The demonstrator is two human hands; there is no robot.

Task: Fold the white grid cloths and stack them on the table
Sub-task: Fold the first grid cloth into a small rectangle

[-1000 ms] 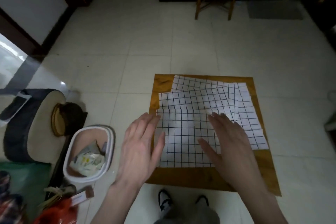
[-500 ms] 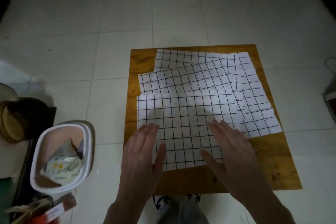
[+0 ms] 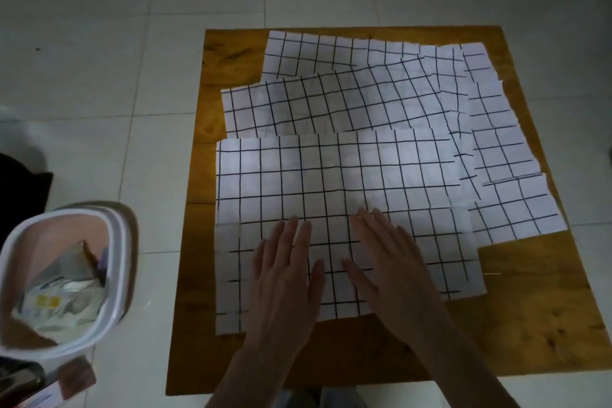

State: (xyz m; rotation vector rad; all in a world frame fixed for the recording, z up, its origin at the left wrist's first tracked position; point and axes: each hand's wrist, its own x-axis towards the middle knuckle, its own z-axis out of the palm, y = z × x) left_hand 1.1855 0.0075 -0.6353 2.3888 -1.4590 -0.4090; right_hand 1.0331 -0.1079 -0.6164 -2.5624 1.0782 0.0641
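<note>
Several white cloths with a black grid lie overlapping on a low wooden table (image 3: 530, 325). The nearest cloth (image 3: 331, 175) is spread flat on top, and another cloth (image 3: 331, 99) shows behind it, with more at the far edge and right side. My left hand (image 3: 284, 278) and my right hand (image 3: 390, 265) lie side by side, palms down with straight fingers, on the near half of the top cloth. Neither hand grips anything.
A white plastic bin (image 3: 66, 275) with wrappers inside stands on the tiled floor left of the table. A dark object (image 3: 20, 189) sits at the left edge. My feet are just below the table's near edge.
The camera has tilted down and come closer, so the table fills more of the view. Both hands have drawn together toward the middle of the top cloth.
</note>
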